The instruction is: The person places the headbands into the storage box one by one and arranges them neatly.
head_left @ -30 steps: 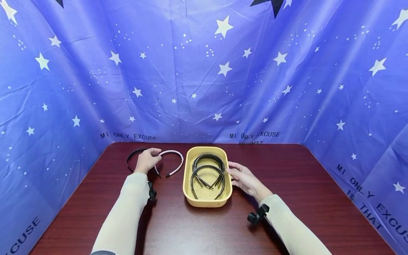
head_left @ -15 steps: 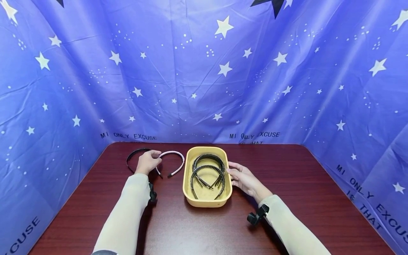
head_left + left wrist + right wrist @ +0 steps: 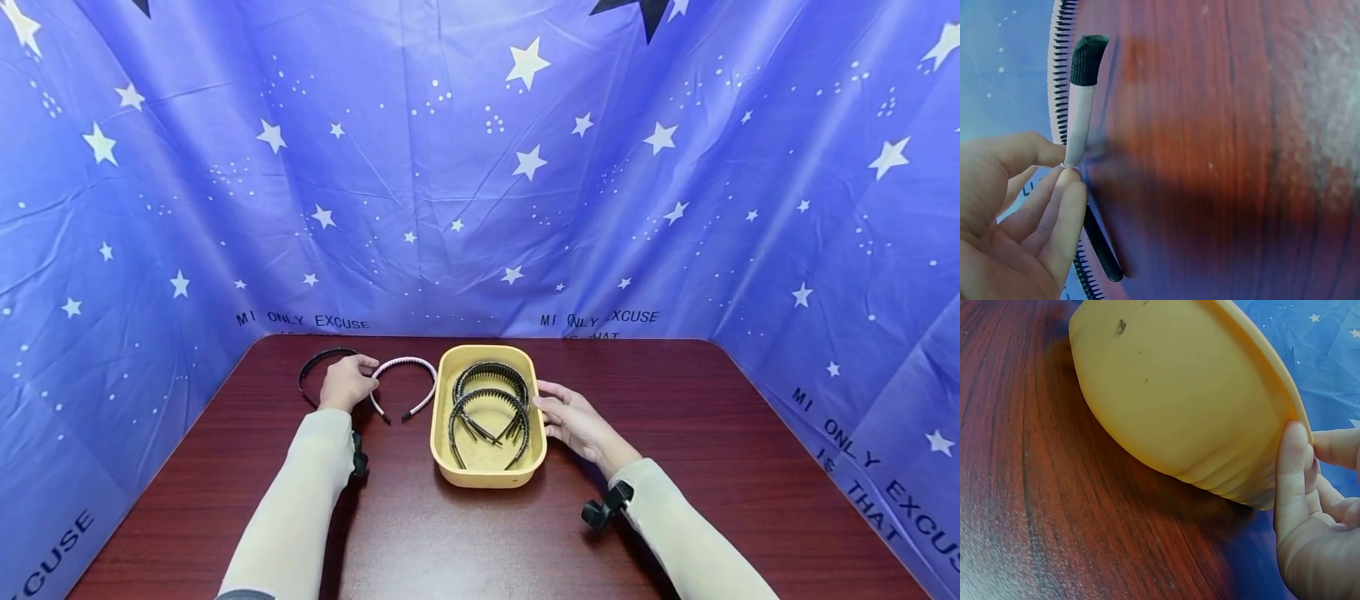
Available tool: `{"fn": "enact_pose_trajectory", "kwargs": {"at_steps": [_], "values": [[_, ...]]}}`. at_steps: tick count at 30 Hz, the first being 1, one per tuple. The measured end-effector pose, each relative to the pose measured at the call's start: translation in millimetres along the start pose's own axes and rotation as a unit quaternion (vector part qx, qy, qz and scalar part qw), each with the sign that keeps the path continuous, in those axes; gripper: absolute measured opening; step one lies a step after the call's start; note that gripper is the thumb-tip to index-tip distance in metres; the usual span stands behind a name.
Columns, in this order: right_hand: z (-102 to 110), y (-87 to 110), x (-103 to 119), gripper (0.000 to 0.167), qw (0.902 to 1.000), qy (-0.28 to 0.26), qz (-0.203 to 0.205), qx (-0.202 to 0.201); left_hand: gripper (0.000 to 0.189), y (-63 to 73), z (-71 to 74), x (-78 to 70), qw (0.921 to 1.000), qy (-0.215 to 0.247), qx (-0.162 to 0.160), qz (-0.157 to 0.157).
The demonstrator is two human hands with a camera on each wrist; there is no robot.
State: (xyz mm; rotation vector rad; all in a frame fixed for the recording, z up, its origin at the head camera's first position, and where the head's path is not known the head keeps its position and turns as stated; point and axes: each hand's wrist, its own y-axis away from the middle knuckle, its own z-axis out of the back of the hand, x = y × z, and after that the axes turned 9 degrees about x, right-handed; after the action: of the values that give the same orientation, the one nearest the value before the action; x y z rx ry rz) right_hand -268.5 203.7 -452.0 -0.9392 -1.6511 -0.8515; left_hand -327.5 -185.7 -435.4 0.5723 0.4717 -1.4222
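My left hand (image 3: 348,382) pinches the side of a pale pink toothed headband (image 3: 405,361) between thumb and fingertips. In the left wrist view, one of its black-tipped legs (image 3: 1082,119) rises beside the thumb. Partly hidden behind the hand, a black headband (image 3: 309,364) lies on the table. My right hand (image 3: 579,423) grips the right rim of a yellow plastic basin (image 3: 487,478), with fingertips against its outer wall in the right wrist view. Several black toothed headbands (image 3: 491,395) lie overlapping inside the basin.
The dark red wooden table (image 3: 465,550) has its far edge just behind the headbands and basin. A blue star-printed cloth (image 3: 450,167) hangs around the back and sides. Black camera mounts (image 3: 603,505) sit on both wrists.
The pale pink headband has turned a little and shifted slightly right in my left hand, so more of its left side shows. My right hand and the basin stay put.
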Motion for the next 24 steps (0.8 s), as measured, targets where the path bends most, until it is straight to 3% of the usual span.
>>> {"fn": "enact_pose_trajectory", "kwargs": {"at_steps": [16,24], "values": [[-0.4,1.7,1.5,0.061,0.9999,-0.005,0.007,0.013,0.031,-2.0,0.1,2.0,0.9997,0.002,-0.021,-0.011],[-0.2,1.9,1.3,0.061,1.0000,-0.006,0.004,0.004,0.029,-1.3,5.7,3.9,0.9998,0.003,-0.008,-0.019]]}}
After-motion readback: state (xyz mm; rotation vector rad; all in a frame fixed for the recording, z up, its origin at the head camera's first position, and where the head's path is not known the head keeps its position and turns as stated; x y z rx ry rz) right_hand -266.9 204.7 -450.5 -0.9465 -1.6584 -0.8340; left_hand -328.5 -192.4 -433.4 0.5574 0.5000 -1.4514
